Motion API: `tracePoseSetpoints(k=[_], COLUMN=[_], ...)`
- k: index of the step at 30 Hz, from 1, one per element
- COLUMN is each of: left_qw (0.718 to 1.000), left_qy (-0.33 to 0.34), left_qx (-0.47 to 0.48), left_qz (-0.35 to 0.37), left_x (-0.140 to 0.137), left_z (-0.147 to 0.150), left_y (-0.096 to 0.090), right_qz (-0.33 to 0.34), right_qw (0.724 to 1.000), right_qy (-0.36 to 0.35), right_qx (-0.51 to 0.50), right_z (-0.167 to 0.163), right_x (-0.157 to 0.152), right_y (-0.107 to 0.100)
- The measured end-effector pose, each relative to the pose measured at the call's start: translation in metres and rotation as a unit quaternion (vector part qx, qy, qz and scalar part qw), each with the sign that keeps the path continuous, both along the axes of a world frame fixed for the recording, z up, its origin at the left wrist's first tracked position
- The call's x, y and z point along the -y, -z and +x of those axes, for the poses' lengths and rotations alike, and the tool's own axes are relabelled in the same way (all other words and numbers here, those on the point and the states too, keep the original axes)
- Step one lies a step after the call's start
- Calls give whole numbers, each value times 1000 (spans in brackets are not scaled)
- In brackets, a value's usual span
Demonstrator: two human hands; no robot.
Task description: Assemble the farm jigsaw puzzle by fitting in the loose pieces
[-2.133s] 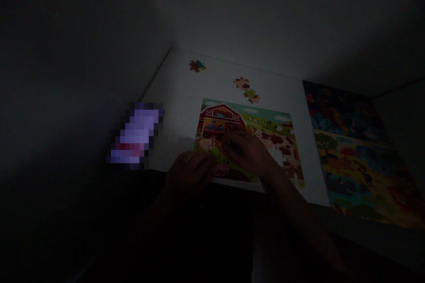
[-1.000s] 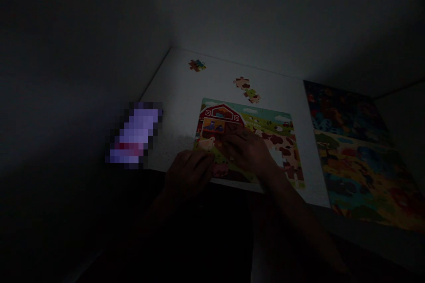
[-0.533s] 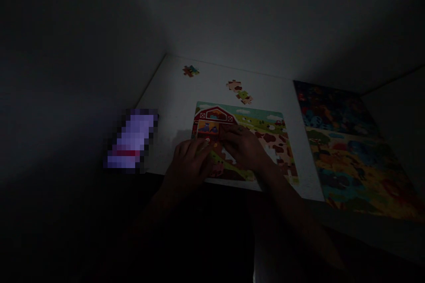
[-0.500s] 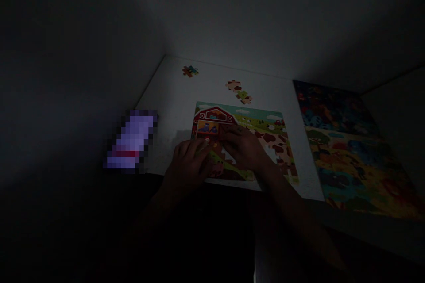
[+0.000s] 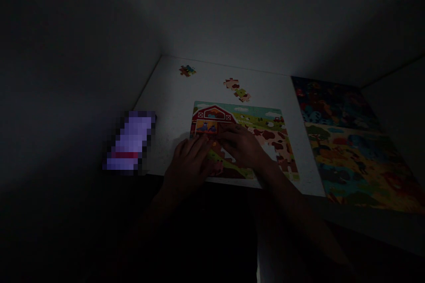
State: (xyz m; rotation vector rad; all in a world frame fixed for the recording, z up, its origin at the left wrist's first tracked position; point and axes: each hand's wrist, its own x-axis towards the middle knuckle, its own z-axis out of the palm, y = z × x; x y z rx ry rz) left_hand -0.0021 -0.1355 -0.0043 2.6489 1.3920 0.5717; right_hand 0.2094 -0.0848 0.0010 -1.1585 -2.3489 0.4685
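Note:
A farm jigsaw puzzle point(image 5: 255, 115) with a red barn, sheep and cows lies before me, with white gaps in its lower middle and right. My left hand point(image 5: 187, 159) rests over its lower left, fingers stretched out together and tips just below the barn's orange window picture point(image 5: 206, 127). From the right, my right hand point(image 5: 242, 143) reaches over the middle, its bent fingertips drawn together at the barn. Whatever may be between those fingertips is hidden in the dim light.
Loose puzzle pieces point(image 5: 241, 94) lie beyond the puzzle, and a small joined cluster point(image 5: 187, 70) sits farther left on the white table point(image 5: 159, 97). At left glows a pixelated phone-like screen point(image 5: 131, 139). Two colourful animal pictures point(image 5: 352, 154) lie at right. Walls stand behind and left.
My left fingers have flattened and shifted slightly up toward the barn picture. My right hand stays at nearly the same spot. The whole view has shifted a little.

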Motion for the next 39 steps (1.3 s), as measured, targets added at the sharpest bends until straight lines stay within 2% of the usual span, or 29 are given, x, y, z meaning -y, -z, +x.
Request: tracePoseSetpoints(k=[6,12,16,23,39], left_qw=[1000,999,998,998,998], left_qy=[12,-16,23,38,23], left_qx=[-6,34,39,48,56], left_qz=[-26,-29,-37,-20,-26], left_x=[-4,-27,-38,-39,-39], left_z=[-3,7,12,8,12], left_y=[1,-4,-3,3,-2], right_qz=[1,13,18,4,0], right_qw=[1000,998,995,995,993], right_qy=[9,64,98,103,119], right_qx=[-18,-9,1,5,17], right_z=[0,2,5,6,7], right_x=[-1,-5,-7,-7,-8], right_y=[1,2,8,8,6])
